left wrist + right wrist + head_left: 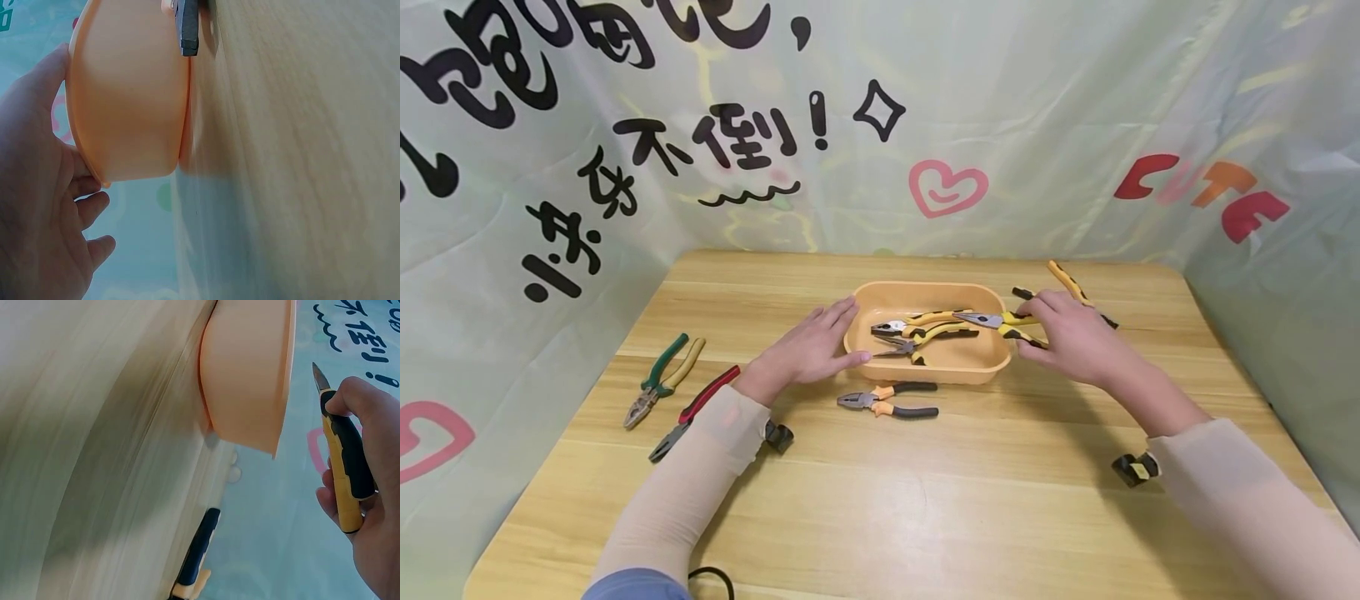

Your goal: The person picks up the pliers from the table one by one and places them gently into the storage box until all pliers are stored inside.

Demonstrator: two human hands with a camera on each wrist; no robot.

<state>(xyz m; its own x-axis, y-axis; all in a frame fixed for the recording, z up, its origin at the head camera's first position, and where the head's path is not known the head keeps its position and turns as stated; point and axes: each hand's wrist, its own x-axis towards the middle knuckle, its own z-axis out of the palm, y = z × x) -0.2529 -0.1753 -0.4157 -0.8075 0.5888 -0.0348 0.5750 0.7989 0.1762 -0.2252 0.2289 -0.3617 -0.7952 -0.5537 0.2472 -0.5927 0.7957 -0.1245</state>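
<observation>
An orange plastic tub (880,287) stands on the table. At its left end my left hand (808,346) rests with fingers extended against the rim, the thumb at the front corner. My right hand (1078,337) grips long-nose pliers (344,456) by their yellow-and-black handles. Their jaws point left over the tub's right end, above its rim in the right wrist view. Inside the tub lie combination pliers (891,327) and another pair of long-nose pliers (906,347), both with yellow-and-black handles.
Orange-and-black pliers (880,402) lie before the tub. To the left are green-and-yellow-handled pliers (662,387) and red-handled pliers (707,396), partly behind my left sleeve. Yellow-and-black-handled pliers (1070,283) lie behind my right hand. A printed curtain (1037,125) encloses the table's back and sides.
</observation>
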